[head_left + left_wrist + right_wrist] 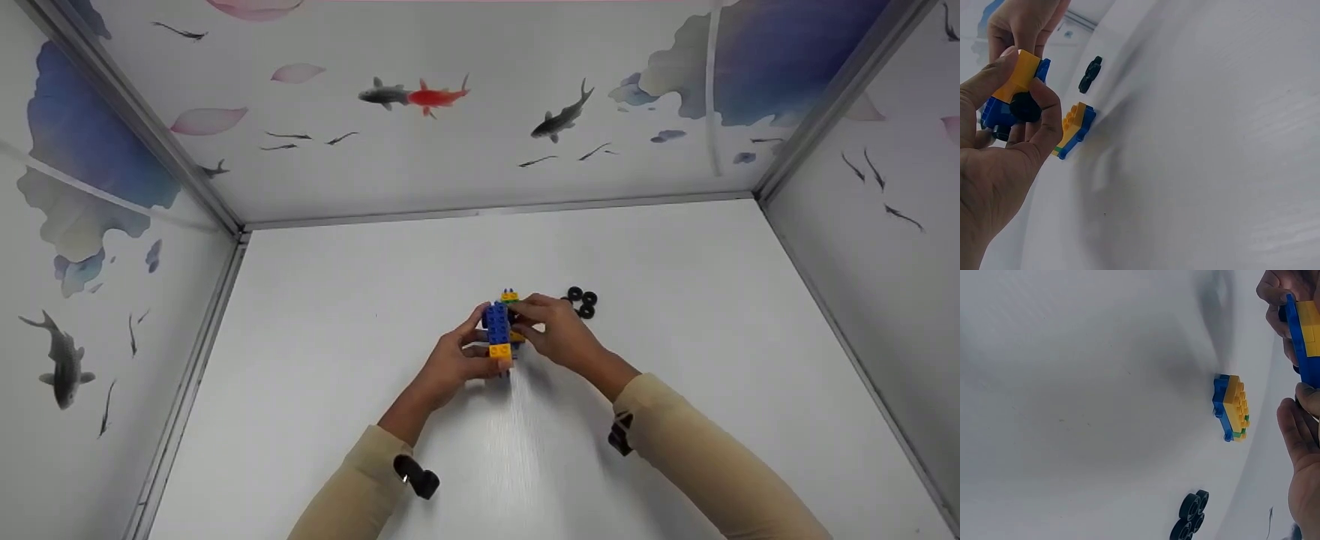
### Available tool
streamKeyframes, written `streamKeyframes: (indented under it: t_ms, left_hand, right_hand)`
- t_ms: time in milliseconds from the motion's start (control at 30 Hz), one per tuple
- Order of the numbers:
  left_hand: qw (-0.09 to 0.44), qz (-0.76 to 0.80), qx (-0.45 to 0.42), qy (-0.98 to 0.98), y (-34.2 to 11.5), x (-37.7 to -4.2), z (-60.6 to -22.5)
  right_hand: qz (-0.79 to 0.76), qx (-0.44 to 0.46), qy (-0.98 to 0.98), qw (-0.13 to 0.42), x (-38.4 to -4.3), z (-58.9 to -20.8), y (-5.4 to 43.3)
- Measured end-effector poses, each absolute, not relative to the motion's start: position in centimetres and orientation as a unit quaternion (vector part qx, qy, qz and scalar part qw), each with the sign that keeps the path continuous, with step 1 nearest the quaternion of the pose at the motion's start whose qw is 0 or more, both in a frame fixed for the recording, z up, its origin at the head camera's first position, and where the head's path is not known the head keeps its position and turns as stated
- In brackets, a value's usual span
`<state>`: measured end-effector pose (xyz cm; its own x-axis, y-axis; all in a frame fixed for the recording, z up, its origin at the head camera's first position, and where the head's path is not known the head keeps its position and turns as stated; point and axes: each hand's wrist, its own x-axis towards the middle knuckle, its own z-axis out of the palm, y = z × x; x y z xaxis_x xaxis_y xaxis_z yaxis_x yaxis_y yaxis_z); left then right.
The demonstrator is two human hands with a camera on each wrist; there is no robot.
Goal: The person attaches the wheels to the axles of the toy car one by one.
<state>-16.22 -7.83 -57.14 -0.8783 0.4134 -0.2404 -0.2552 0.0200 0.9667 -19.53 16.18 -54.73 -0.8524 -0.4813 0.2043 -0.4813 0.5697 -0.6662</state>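
A toy brick car (497, 324), blue with yellow bricks, is held up over the table between both hands. My left hand (455, 361) grips it, thumb against the yellow brick (1019, 79) and fingers curled around its other side. A black wheel (1026, 107) shows on the car beside those fingers. From the other side, my right hand (561, 334) pinches the car at its blue base (1297, 337) between thumb and fingers. A dark bit shows at the right fingertips, mostly covered. Below the hands stands a second brick build (1233, 408), yellow on a blue base with a green piece.
Several loose black wheels (589, 298) lie grouped on the white table (337, 300), just beyond the right hand. Printed panels (480, 165) wall the table at the back and both sides.
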Motion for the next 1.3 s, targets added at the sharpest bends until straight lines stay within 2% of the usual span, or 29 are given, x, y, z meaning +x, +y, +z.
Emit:
streamKeyframes:
  t_ms: [333,1300]
  left_hand:
    - [0.231,0.688,0.037,0.687,-7.8,-16.3,-57.1]
    - [0.233,0.692,0.011,0.683,-8.0,-16.2,-57.3]
  right_hand:
    - [-0.358,-0.224,0.906,0.033,-19.7,-54.8,17.4]
    - [-0.281,-0.158,0.947,0.017,-20.5,-57.0,23.5]
